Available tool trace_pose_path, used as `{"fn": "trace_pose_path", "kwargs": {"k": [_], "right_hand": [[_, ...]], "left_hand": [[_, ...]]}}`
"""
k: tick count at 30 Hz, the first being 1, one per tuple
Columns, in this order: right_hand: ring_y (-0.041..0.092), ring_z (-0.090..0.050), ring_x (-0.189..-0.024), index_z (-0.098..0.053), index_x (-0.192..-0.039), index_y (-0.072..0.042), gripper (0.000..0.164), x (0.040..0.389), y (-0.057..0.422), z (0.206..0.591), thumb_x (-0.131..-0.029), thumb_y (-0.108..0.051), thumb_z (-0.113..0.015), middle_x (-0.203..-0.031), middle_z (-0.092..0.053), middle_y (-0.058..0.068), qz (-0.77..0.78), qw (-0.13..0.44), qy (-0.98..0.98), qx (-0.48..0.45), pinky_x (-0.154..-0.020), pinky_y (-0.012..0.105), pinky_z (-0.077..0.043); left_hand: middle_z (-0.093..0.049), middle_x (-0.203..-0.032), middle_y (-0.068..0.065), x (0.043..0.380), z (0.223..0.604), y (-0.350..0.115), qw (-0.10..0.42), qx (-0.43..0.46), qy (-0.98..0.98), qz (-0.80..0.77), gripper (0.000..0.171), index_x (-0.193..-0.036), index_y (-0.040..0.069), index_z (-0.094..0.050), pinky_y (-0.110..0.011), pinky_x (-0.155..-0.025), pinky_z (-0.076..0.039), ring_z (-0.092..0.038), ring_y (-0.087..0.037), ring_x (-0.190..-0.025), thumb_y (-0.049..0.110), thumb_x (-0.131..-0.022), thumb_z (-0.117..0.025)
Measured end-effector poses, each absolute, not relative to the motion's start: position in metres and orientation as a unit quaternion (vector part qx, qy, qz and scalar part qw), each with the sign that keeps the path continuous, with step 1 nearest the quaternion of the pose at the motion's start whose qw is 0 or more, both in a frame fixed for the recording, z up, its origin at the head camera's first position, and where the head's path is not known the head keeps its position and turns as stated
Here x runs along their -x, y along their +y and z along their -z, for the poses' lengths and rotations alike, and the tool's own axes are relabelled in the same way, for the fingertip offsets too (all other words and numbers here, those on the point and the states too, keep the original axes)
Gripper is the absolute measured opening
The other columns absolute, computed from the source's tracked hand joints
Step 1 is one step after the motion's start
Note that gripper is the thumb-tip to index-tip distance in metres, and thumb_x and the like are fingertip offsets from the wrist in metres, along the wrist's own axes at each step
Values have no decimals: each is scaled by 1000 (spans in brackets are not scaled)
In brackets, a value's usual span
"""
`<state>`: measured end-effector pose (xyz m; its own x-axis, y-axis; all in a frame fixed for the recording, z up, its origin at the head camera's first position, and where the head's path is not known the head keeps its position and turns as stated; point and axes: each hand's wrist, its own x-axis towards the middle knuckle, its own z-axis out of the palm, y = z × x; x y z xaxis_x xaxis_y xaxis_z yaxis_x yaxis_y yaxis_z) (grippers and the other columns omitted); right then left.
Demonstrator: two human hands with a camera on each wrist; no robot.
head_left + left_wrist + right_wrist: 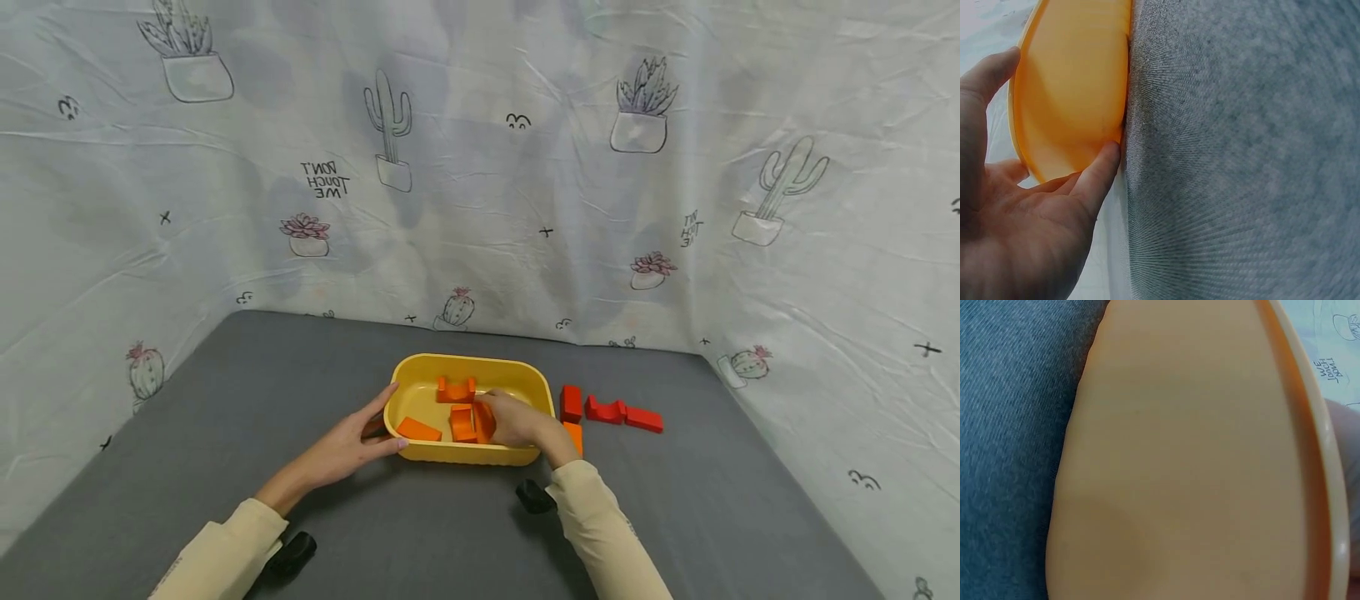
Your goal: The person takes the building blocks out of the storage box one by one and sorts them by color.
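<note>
A yellow plastic basin (468, 452) stands on the table with several orange blocks inside. My left hand (341, 450) holds its left end, thumb and fingers spread around the rim and wall; the left wrist view shows the hand (1035, 231) against the basin's outer wall (1072, 87). Inside the right half, my right hand (517, 419) grips an orange block (485, 425); its fingertips are partly hidden. Beside that block lie another orange block (462, 423), a notched orange block (456, 394) and a flat orange block (418, 429). The basin wall (1179, 456) fills most of the right wrist view.
Right of the basin, an orange block (572, 435), partly behind my right forearm, lies near a red block (571, 402). A notched red block (604, 412) and a flat red block (644, 419) continue rightward. A cactus-print curtain (480, 167) encloses the grey table (420, 533).
</note>
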<state>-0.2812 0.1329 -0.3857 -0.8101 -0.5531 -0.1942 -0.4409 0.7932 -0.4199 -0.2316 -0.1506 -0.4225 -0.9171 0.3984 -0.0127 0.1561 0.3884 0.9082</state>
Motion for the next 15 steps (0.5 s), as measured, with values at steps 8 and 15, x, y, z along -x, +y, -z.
{"fn": "trace_pose_path", "kwargs": {"k": [8, 15], "right_hand": [[34, -49, -121, -47, -142, 2, 73, 284, 143, 393, -79, -11, -82, -140, -46, 22, 215, 121, 928, 280, -102, 46, -45], [31, -48, -123, -37, -148, 2, 90, 283, 149, 391, -75, -14, -86, -148, -36, 20, 286, 105, 921, 242, -100, 44, -48]], "left_hand": [[-12, -162, -15, 230, 422, -151, 121, -176, 816, -537, 94, -159, 22, -8, -36, -100, -48, -37, -34, -140, 39, -91, -70], [-13, -162, -14, 231, 421, -151, 119, -173, 819, -533, 94, -159, 23, -8, -36, -100, -48, -38, -34, -139, 40, -91, -70]]}}
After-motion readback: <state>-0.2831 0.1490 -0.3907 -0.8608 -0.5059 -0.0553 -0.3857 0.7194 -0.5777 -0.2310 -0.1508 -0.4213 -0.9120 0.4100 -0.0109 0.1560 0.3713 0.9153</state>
